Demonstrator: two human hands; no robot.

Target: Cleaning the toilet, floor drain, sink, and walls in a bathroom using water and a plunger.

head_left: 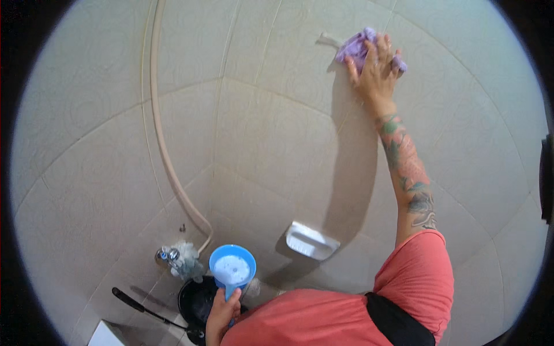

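Observation:
With its fingers spread, my right hand (378, 78) presses a damp-looking purple cloth (355, 51) against the tiled wall (277, 132), high up on the right. A small white fitting (329, 39) on the wall sticks out just left of the cloth. Down at the lower middle, my left hand (222, 314) grips the handle of a blue water dipper (232, 249). Whitish, sudsy liquid shows inside the dipper, which I hold roughly level over a black bucket (193, 303). The dipper and my hand cover part of that bucket.
A white soap dish (311, 240) juts from the wall between my arms. Left of the dipper are a metal tap (164, 255) and a pale mesh sponge (189, 260). A beige hose (157, 104) runs up the wall. A black-handled tool (130, 301) leans toward the bucket.

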